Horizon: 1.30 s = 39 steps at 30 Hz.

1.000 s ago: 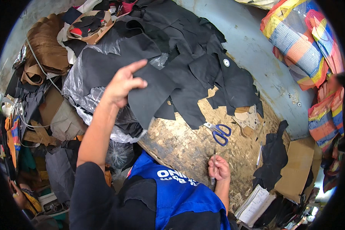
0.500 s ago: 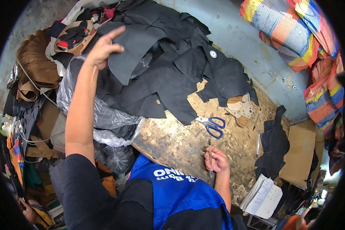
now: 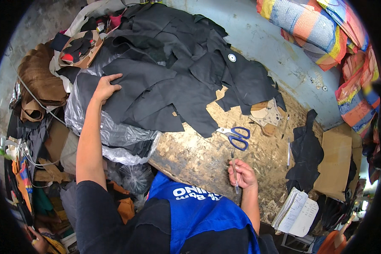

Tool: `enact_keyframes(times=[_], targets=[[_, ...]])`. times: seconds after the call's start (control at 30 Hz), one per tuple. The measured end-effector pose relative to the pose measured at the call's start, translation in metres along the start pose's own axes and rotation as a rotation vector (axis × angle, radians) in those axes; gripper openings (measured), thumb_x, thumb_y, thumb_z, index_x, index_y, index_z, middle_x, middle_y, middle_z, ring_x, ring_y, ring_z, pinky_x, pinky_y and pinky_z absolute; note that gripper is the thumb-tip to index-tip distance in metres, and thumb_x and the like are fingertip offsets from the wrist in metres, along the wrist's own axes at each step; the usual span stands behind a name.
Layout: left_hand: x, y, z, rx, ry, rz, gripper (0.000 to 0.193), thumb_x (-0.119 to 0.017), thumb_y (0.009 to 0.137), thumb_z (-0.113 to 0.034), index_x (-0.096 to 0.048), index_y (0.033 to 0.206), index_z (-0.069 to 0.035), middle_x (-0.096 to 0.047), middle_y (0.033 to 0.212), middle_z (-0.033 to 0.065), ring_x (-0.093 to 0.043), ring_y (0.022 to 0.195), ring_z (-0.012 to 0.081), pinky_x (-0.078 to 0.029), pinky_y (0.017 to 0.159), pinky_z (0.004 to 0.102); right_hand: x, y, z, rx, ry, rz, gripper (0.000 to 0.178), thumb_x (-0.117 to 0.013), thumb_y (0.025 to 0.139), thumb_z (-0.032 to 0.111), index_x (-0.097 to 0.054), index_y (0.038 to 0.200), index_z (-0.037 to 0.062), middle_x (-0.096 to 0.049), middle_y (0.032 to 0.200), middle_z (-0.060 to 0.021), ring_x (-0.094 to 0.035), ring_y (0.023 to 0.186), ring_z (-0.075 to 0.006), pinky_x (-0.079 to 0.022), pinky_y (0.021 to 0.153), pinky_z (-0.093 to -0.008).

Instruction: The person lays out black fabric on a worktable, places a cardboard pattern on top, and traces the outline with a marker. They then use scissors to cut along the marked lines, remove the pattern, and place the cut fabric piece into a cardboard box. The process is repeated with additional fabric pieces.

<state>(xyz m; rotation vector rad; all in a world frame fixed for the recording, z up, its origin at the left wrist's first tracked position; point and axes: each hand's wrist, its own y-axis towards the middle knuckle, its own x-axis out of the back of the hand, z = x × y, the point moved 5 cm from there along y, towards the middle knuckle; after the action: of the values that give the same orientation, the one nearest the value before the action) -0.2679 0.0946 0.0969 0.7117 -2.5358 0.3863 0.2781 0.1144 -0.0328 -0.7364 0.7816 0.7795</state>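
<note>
On black leather pieces (image 3: 165,89) rests left hand (image 3: 106,86), open; right hand (image 3: 242,173) grips pen (image 3: 234,171).

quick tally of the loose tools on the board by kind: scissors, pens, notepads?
Scissors, blue-handled: 1
Pens: 2, one held upright in the right hand, one lying near the black scrap
Open notepad at the board's edge: 1
Total: 4
The black pieces under the left hand overlap too much to count.

Black cut leather pieces (image 3: 173,89), blue-handled metal scissors (image 3: 236,136), a speckled tan wooden table (image 3: 207,156), and orange, blue and grey striped cloth bundles (image 3: 317,29).
</note>
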Motion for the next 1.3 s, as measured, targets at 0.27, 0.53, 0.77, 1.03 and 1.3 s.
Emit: enact_keyframes(times=[0.27,0.53,0.77,1.03,1.3], targets=[[-0.002,-0.036,-0.105,-0.305,-0.469,0.111,0.068,-0.047,0.062,0.004,-0.048,0.129,0.003,-0.06,0.107,0.0098,-0.06,0.085,0.0105,-0.047,0.077,0.02,-0.011,0.003,0.004,0.072,0.074,0.058,0.024,-0.053,0.089,0.011,-0.055,0.11,-0.0005,-0.064,0.083,-0.0133,-0.053,0.044,-0.0178,-0.038,0.037,-0.0259],[-0.069,-0.071,-0.196,-0.555,-0.625,0.512,0.074,-0.047,0.055,0.0,-0.048,0.129,0.004,-0.058,0.117,0.01,-0.059,0.095,0.0113,-0.046,0.083,0.0195,-0.047,0.038,0.07,0.631,-1.889,-0.743,0.041,-0.071,0.074,0.029,-0.063,0.107,0.0058,-0.062,0.101,-0.0135,-0.063,0.084,-0.0301,-0.05,0.072,-0.0379],[-0.039,0.001,-0.127,-0.327,-0.336,0.253,0.072,-0.05,0.058,0.001,-0.049,0.13,0.001,-0.057,0.118,0.0112,-0.057,0.101,0.0145,-0.043,0.09,0.0236,-0.038,0.042,0.115,0.524,-1.974,-1.123,0.04,-0.074,0.071,0.026,-0.065,0.105,0.0063,-0.06,0.104,-0.0153,-0.06,0.089,-0.0337,-0.049,0.076,-0.0422],[-0.054,-0.061,-0.056,-0.43,0.129,-0.458,0.054,-0.076,0.068,-0.017,-0.057,0.117,0.001,-0.063,0.106,0.0179,-0.06,0.085,0.0223,-0.049,0.078,0.0336,-0.077,0.111,0.054,0.432,-1.848,-0.827,0.046,-0.078,0.068,0.034,-0.064,0.09,-0.0039,-0.063,0.087,-0.021,-0.063,0.081,-0.0346,-0.05,0.071,-0.0421],[-0.273,-0.197,0.001,0.516,-0.903,0.947,0.044,-0.05,0.094,-0.024,-0.043,0.129,0.003,-0.058,0.115,0.0178,-0.062,0.101,0.0281,-0.051,0.085,0.0363,-0.119,0.114,0.05,0.045,-0.718,-0.304,0.018,-0.07,0.076,0.015,-0.055,0.072,0.006,-0.053,0.061,0.0022,-0.047,0.052,-0.0088,-0.038,0.049,-0.0245]])
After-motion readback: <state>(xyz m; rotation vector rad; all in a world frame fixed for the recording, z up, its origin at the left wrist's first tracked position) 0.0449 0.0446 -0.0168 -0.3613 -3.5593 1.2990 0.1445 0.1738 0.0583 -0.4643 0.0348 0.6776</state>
